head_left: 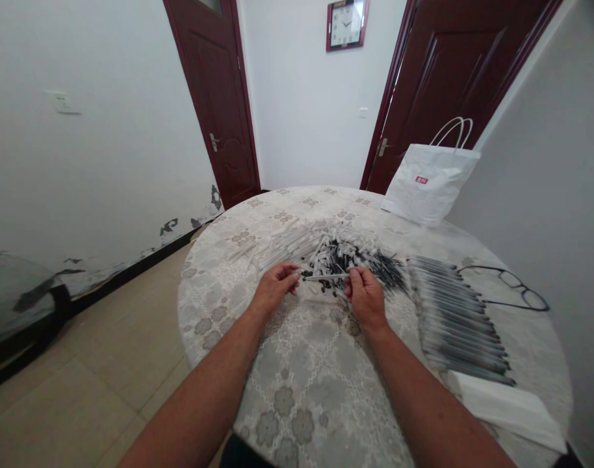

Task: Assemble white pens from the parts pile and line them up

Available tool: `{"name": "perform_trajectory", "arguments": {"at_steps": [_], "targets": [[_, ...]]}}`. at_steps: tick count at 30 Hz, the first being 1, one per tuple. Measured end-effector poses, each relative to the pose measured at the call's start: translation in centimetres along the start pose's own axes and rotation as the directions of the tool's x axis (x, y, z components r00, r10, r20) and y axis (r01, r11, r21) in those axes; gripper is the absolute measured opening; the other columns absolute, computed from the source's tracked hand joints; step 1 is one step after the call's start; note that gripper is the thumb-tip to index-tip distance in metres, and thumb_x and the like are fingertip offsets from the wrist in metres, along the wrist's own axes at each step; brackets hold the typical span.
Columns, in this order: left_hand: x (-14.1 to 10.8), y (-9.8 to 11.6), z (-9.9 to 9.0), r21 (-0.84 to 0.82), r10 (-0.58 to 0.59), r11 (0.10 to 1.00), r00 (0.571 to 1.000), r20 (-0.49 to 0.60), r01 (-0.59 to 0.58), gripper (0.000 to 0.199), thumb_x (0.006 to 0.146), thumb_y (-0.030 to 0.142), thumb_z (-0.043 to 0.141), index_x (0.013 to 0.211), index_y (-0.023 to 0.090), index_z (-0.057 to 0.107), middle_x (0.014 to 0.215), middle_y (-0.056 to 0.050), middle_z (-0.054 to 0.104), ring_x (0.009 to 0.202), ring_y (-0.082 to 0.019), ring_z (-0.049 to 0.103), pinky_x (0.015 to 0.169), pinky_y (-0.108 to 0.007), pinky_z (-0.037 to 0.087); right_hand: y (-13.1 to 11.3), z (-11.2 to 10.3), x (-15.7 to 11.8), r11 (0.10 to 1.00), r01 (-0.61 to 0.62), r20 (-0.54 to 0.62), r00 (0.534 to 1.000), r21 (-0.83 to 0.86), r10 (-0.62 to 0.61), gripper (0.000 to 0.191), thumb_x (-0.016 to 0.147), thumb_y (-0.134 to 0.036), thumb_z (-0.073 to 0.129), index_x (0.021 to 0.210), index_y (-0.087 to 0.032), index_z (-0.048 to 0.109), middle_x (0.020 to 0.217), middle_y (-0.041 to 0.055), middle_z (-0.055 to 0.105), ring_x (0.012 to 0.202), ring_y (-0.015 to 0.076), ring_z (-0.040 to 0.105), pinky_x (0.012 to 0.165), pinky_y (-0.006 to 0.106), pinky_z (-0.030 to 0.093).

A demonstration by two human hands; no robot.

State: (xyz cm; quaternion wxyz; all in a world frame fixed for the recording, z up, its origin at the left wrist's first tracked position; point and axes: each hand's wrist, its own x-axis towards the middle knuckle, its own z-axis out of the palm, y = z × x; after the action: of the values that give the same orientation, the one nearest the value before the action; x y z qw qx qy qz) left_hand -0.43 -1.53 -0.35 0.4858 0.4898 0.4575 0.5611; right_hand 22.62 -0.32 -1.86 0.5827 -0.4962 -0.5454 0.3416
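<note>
**Slim pen held level**

Your right hand pinches the slim pen's right end between thumb and fingers. Your left hand is half closed beside its other end; whether it grips anything, I can't tell. The slim pen crosses the near edge of the pen-parts heap, left of the row of pens.

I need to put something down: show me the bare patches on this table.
Free: cloth between the forearms; the left edge, outside the left forearm; the strip behind the pile. Crowded: the middle, and right, with pen row, glasses, bag and packet.
</note>
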Motion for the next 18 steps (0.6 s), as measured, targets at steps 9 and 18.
{"name": "perform_trajectory", "arguments": {"at_steps": [9,18], "targets": [[0.00,0.07,0.02,-0.032,-0.030,0.999,0.999,-0.012,0.030,0.039,0.075,0.038,0.076,0.106,0.015,0.071,0.071,0.000,0.062,0.064,-0.013,0.058,0.065,-0.030,0.054,-0.11,0.10,0.50,0.969,-0.112,-0.045,0.991,0.219,0.124,0.040,0.085,-0.058,0.062,0.097,-0.021,0.064,0.067,-0.0029,0.062,0.046,0.0091,0.050,0.038,0.018,0.039],[-0.85,0.43,0.74,-0.114,-0.115,0.985,0.985,0.126,0.129,0.038,0.079,0.039,0.074,0.108,0.019,0.061,0.097,-0.010,0.072,0.080,-0.017,0.066,0.067,-0.030,0.056,-0.46,0.39,-0.07,0.995,-0.067,0.060,0.996,0.078,0.062,0.037,0.086,-0.056,0.061,0.092,-0.019,0.066,0.064,-0.0007,0.064,0.045,0.0109,0.050,0.039,0.022,0.039]]}}
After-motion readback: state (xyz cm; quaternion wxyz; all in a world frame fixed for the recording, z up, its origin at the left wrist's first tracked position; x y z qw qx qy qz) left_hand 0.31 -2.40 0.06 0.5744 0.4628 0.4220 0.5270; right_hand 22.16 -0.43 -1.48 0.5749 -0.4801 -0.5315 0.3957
